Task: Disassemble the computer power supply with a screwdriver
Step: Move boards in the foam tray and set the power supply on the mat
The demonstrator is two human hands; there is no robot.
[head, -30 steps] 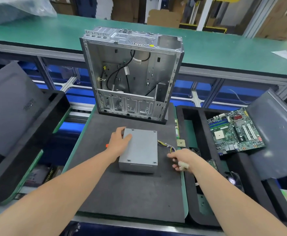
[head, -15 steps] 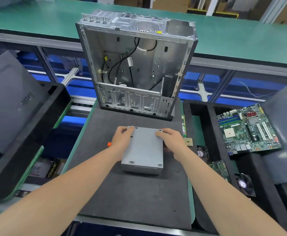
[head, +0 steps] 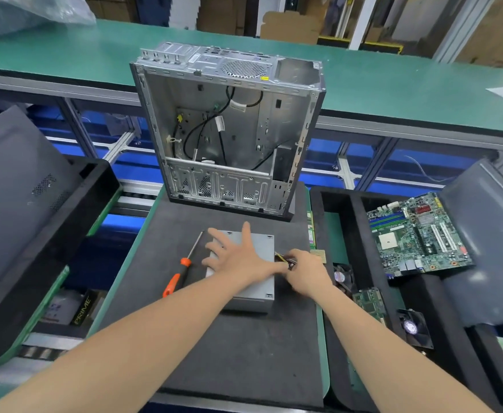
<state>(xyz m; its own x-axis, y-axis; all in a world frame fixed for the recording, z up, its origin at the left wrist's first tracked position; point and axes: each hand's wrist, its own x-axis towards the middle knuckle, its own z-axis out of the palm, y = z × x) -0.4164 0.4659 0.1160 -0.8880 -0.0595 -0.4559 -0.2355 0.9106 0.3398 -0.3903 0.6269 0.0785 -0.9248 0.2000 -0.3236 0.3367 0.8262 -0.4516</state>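
The grey metal power supply (head: 256,293) lies flat on the dark foam mat (head: 238,353). My left hand (head: 238,256) rests on top of it with fingers spread and straight. At the box's right side, my right hand (head: 305,271) pinches its yellow and black cables (head: 284,259). An orange-handled screwdriver (head: 181,271) lies on the mat just left of the box, and neither hand touches it.
An empty open computer case (head: 229,129) stands upright at the mat's far edge. A black tray (head: 354,222) on the right holds a motherboard (head: 417,234), small fans and a small board. A dark panel leans in the left tray (head: 65,222).
My left hand slid from the box's left edge onto its top, uncovering the screwdriver. My right hand moved from the box's far right corner down to the cables at its right side.
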